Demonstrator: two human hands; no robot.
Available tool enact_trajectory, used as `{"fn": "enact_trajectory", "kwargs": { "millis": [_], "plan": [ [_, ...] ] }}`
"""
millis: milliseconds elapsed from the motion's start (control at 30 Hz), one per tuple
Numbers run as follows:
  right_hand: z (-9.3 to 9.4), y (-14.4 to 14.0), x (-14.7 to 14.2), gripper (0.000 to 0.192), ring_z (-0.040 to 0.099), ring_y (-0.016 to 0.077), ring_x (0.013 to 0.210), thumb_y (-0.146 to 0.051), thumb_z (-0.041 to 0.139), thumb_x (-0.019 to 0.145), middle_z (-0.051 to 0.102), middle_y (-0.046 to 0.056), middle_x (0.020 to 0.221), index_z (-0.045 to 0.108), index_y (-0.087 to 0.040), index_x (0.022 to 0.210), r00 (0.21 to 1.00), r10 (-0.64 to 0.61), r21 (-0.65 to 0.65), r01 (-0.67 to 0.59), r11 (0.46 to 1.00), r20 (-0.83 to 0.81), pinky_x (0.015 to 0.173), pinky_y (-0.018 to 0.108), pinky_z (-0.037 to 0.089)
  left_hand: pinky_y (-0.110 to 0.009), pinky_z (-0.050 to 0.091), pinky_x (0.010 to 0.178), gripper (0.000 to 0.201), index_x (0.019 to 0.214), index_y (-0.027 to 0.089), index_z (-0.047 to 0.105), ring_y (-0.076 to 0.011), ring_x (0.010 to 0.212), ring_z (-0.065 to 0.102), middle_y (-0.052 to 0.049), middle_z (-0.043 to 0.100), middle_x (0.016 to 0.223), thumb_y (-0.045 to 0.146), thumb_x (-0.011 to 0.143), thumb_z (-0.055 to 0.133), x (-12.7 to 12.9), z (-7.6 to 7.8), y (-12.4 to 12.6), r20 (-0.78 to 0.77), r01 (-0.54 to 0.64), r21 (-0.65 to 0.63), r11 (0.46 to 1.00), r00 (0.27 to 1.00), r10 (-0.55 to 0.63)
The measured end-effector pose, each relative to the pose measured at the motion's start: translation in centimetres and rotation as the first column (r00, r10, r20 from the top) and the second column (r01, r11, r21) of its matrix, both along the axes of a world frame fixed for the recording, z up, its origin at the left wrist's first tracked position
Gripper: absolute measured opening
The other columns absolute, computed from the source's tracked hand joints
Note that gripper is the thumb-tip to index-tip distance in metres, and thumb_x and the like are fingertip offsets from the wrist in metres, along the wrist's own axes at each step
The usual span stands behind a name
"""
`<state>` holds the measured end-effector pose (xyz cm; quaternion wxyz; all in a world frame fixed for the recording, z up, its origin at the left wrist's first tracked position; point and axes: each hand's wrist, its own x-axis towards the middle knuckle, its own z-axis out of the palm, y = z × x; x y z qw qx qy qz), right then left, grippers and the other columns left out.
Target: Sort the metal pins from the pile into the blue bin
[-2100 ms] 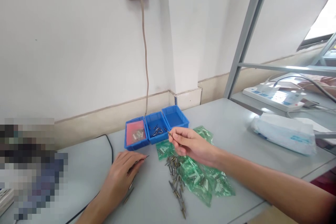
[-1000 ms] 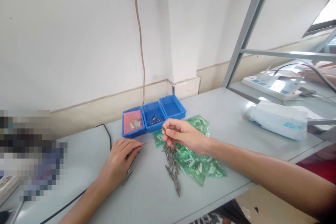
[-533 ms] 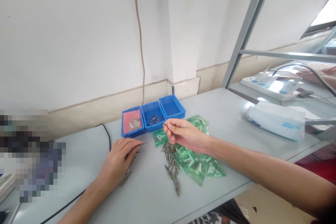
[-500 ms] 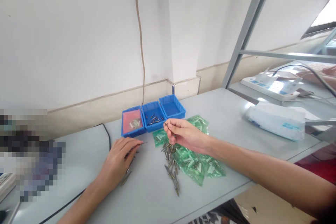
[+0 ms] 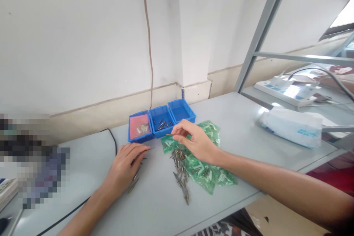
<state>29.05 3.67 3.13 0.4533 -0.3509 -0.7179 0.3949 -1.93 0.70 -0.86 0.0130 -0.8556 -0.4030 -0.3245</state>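
Observation:
My right hand (image 5: pixel 193 142) pinches a small metal pin (image 5: pixel 169 135) between thumb and forefinger, just in front of the middle blue bin (image 5: pixel 161 122). Below it lies a pile of loose metal pins (image 5: pixel 180 171) beside several green plastic bags (image 5: pixel 206 162) on the grey table (image 5: pixel 243 132). My left hand (image 5: pixel 124 167) rests palm down on the table over a few long metal pins (image 5: pixel 134 180), with one thin pin poking out past its fingertips. Three blue bins stand in a row: the left bin (image 5: pixel 138 128) has a pink liner, the right bin (image 5: pixel 181 110) looks bare.
A black cable (image 5: pixel 112 138) curves along the table left of my left hand. A white wrapped packet (image 5: pixel 290 125) lies at the right, with a power strip (image 5: pixel 287 90) on a shelf beyond a metal frame (image 5: pixel 262 31). A beige cord (image 5: pixel 149 44) hangs down the wall.
My right hand has turned the pin level and shifted slightly left toward the middle bin. The left hand has stayed flat on the table.

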Motion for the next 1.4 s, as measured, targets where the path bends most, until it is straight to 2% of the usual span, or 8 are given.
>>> {"fn": "enact_trajectory", "kwargs": {
  "millis": [167,433,633,767,867,1000,1167,1400],
  "plan": [
    [0.0,-0.2,0.0,0.004,0.058,0.0166,0.079,-0.02,0.071,0.099,0.064,0.002,0.096,0.071,-0.023,0.096,0.996,-0.042,0.138,0.032,0.99,0.075,0.077,0.032,0.048,-0.038,0.049,0.097,0.02,0.127,0.026,0.069,-0.0219,0.104,0.069,-0.005,0.077,0.115,0.023,0.11,0.059,-0.1,-0.1,0.0,-0.015,0.006,-0.004,1.0,1.0,-0.006],
    [-0.4,0.7,-0.1,0.009,0.058,0.0139,0.071,-0.031,0.065,0.103,0.065,-0.001,0.089,0.061,-0.022,0.103,0.987,0.049,-0.205,-0.081,0.975,-0.156,0.067,0.029,0.048,-0.039,0.049,0.096,0.018,0.125,0.026,0.07,-0.0227,0.104,0.069,-0.005,0.077,0.114,0.024,0.111,0.059,0.0,0.1,-0.1,-0.003,0.007,0.006,1.0,1.0,-0.007],
    [-0.6,1.3,-0.1,0.008,0.057,0.0122,0.066,-0.028,0.054,0.105,0.063,0.0,0.095,0.059,-0.022,0.104,0.977,0.024,-0.296,-0.088,0.951,-0.213,0.064,0.028,0.048,-0.036,0.049,0.093,0.018,0.124,0.027,0.071,-0.0218,0.102,0.069,-0.004,0.077,0.113,0.024,0.11,0.06,0.4,0.0,-0.1,0.003,0.012,-0.016,1.0,1.0,-0.012],
    [-0.7,1.5,-0.2,0.015,0.058,0.0139,0.067,-0.024,0.05,0.105,0.06,-0.001,0.078,0.063,-0.02,0.101,0.984,0.005,-0.333,-0.064,0.941,-0.176,0.065,0.028,0.049,-0.036,0.048,0.093,0.018,0.124,0.026,0.07,-0.021,0.101,0.069,-0.004,0.077,0.114,0.022,0.111,0.058,0.8,0.0,-0.1,-0.001,0.042,-0.031,0.999,0.999,-0.042],
    [-0.8,1.7,-0.2,0.024,0.062,0.0127,0.068,-0.019,0.046,0.104,0.07,0.004,0.1,0.069,-0.021,0.113,0.99,0.02,-0.312,-0.064,0.948,-0.14,0.064,0.027,0.051,-0.037,0.048,0.094,0.018,0.125,0.026,0.069,-0.0208,0.102,0.069,-0.004,0.077,0.115,0.022,0.111,0.058,0.9,0.0,-0.2,-0.004,0.057,-0.035,0.998,0.998,-0.057],
    [-0.9,1.8,-0.2,0.034,0.065,0.0123,0.072,-0.019,0.054,0.102,0.066,0.007,0.136,0.067,-0.027,0.132,0.99,0.06,-0.289,-0.095,0.953,-0.128,0.057,0.026,0.051,-0.037,0.05,0.094,0.018,0.124,0.026,0.069,-0.021,0.102,0.069,-0.004,0.077,0.114,0.021,0.11,0.059,1.0,0.1,-0.3,0.007,0.07,-0.026,0.997,0.998,-0.069],
    [-1.1,0.8,-0.3,0.009,0.064,0.0155,0.077,-0.027,0.069,0.101,0.073,0.003,0.103,0.074,-0.022,0.107,0.98,0.112,-0.032,-0.108,0.994,0.165,0.069,0.028,0.052,-0.035,0.053,0.091,0.019,0.126,0.026,0.069,-0.0198,0.102,0.07,-0.004,0.076,0.113,0.02,0.109,0.062,1.5,0.1,-0.8,0.052,0.111,-0.044,0.993,0.993,-0.108],
    [-1.9,-0.8,-0.6,0.018,0.067,0.0193,0.09,-0.033,0.061,0.11,0.071,0.006,0.102,0.074,-0.02,0.114,0.854,0.188,0.331,-0.379,0.864,0.486,0.081,0.029,0.052,-0.032,0.055,0.09,0.022,0.125,0.026,0.068,-0.0184,0.1,0.07,-0.003,0.076,0.111,0.015,0.106,0.066,2.7,0.3,-1.8,0.108,0.158,-0.045,0.986,0.983,-0.152]
  ]
}}
